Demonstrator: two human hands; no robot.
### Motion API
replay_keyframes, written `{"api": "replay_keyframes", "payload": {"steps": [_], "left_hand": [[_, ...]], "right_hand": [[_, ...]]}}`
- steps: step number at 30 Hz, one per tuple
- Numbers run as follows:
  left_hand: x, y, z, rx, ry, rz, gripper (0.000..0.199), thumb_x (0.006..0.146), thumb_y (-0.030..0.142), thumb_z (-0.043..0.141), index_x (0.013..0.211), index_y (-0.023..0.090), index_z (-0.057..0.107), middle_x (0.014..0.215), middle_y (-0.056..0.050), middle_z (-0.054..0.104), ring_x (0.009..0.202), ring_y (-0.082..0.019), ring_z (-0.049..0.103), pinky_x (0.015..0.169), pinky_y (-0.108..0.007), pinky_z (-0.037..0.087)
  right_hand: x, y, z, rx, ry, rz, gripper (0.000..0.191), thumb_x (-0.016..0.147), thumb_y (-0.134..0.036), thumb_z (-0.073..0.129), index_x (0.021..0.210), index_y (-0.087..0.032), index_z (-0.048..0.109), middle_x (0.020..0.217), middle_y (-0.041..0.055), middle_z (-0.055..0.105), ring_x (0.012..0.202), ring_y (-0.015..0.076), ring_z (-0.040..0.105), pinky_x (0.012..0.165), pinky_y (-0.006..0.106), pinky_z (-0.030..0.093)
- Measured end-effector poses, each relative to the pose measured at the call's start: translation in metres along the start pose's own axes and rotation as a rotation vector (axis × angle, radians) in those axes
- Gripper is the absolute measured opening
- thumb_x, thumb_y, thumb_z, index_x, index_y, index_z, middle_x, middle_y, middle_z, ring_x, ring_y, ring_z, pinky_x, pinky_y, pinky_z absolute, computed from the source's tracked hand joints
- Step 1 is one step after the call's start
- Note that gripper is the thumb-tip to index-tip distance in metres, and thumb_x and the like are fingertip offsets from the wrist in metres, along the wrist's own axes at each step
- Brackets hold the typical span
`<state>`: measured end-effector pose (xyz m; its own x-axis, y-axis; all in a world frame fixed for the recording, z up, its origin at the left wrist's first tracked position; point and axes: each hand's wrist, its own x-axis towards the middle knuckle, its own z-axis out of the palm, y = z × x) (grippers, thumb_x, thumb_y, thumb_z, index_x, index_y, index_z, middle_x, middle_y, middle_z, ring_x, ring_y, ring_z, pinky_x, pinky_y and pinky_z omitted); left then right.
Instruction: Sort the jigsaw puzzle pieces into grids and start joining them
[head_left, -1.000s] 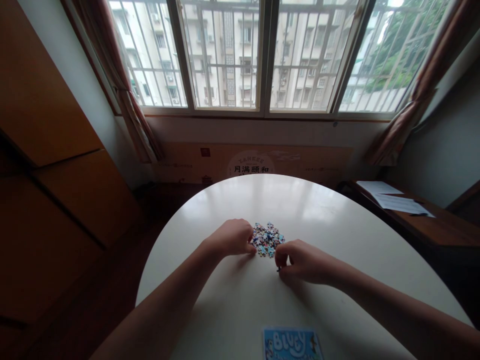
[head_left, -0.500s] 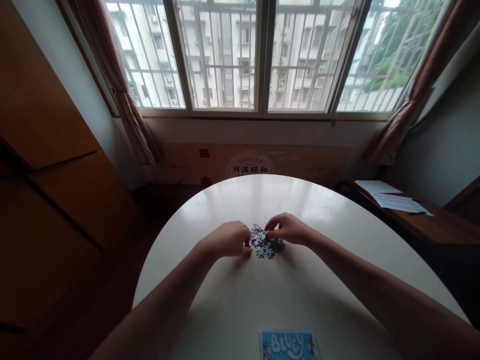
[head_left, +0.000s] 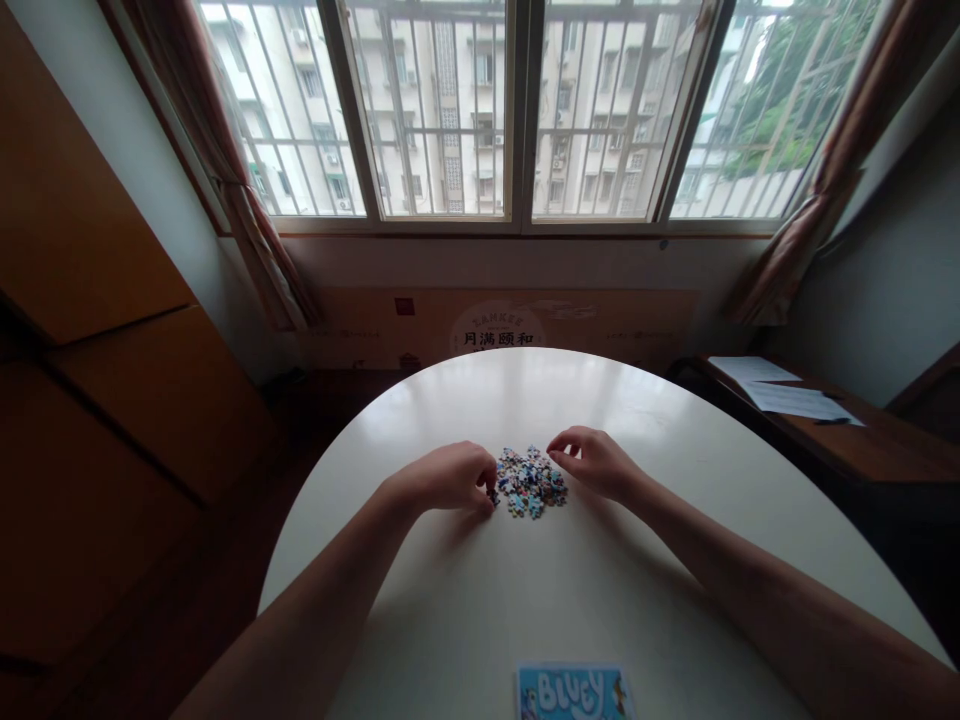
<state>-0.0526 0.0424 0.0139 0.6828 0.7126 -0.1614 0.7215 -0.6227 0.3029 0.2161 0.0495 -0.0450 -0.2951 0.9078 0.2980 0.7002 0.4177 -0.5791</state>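
Observation:
A heap of small jigsaw puzzle pieces (head_left: pixel 531 482), mostly blue, white and multicoloured, lies on the white round table (head_left: pixel 442 620). At the heap's left edge is my left hand (head_left: pixel 454 475), its fingers curled down and closed on a small dark puzzle piece (head_left: pixel 493 496), partly hidden by the fingertips. Just off the heap's upper right side, my right hand (head_left: pixel 596 460) hovers with thumb and fingers apart, and nothing shows between them. Near me lies a blue puzzle box or card (head_left: pixel 574 695) lettered "BLUEY", cut off by the bottom of the view.
Right of the table, a brown wooden desk (head_left: pixel 892 450) carries white papers (head_left: pixel 802 400) and a dark pen (head_left: pixel 832 421). Wooden cabinets (head_left: pixel 135 420) stand at the left. A long printed carton (head_left: pixel 600 325) sits below the barred window.
My right hand has drawn back a little to the right, off the heap, and its fingers have parted. My left hand has shifted slightly left, showing more of the heap.

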Motion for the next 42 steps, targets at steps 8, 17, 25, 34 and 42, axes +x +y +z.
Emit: {"api": "replay_keyframes", "payload": {"steps": [8, 17, 25, 34, 42], "left_hand": [[0.006, -0.002, 0.006, 0.014, 0.114, 0.096, 0.016, 0.072, 0.022, 0.077, 0.087, 0.022, 0.072, 0.084, 0.001, 0.067, 0.077, -0.016, 0.060, 0.063, -0.024, 0.040], [0.019, -0.006, 0.018, 0.048, 0.346, 0.068, 0.027, 0.082, 0.020, 0.072, 0.109, 0.024, 0.070, 0.097, -0.001, 0.070, 0.075, -0.016, 0.064, 0.066, -0.026, 0.046], [0.013, -0.023, 0.018, -0.007, 0.305, 0.015, 0.074, 0.088, 0.055, 0.064, 0.147, 0.015, 0.046, 0.149, -0.017, 0.048, 0.138, -0.030, 0.045, 0.113, -0.039, 0.037], [0.017, -0.014, 0.030, 0.082, -0.067, -0.038, 0.116, 0.076, 0.079, 0.059, 0.161, 0.015, 0.012, 0.166, -0.018, 0.004, 0.154, -0.034, 0.003, 0.123, -0.054, 0.001], [0.015, -0.025, 0.025, -0.081, -0.002, -0.018, 0.106, 0.080, 0.076, 0.058, 0.160, 0.016, 0.020, 0.165, -0.016, 0.012, 0.153, -0.034, 0.011, 0.123, -0.052, 0.009]], "right_hand": [[0.000, 0.007, 0.006, -0.033, 0.084, -0.048, 0.015, 0.087, -0.024, 0.062, 0.089, -0.022, 0.077, 0.093, 0.0044, 0.071, 0.087, 0.0190, 0.065, 0.080, 0.031, 0.049], [0.000, 0.011, 0.019, -0.037, 0.112, -0.113, 0.016, 0.088, -0.021, 0.062, 0.092, -0.023, 0.077, 0.106, 0.0068, 0.069, 0.102, 0.0219, 0.064, 0.097, 0.038, 0.049], [-0.006, 0.014, -0.005, -0.085, -0.329, -0.175, 0.091, 0.087, -0.064, 0.063, 0.158, -0.018, 0.031, 0.161, 0.0132, 0.026, 0.152, 0.0347, 0.017, 0.123, 0.054, 0.021], [-0.014, -0.002, 0.014, -0.224, -0.430, -0.171, 0.111, 0.083, -0.081, 0.053, 0.162, -0.013, 0.016, 0.163, 0.0141, 0.013, 0.153, 0.0349, 0.008, 0.126, 0.052, 0.007], [-0.014, -0.016, 0.024, -0.238, -0.395, -0.175, 0.108, 0.087, -0.077, 0.052, 0.162, -0.010, 0.012, 0.164, 0.0134, 0.009, 0.154, 0.0326, 0.008, 0.126, 0.050, 0.009]]}}
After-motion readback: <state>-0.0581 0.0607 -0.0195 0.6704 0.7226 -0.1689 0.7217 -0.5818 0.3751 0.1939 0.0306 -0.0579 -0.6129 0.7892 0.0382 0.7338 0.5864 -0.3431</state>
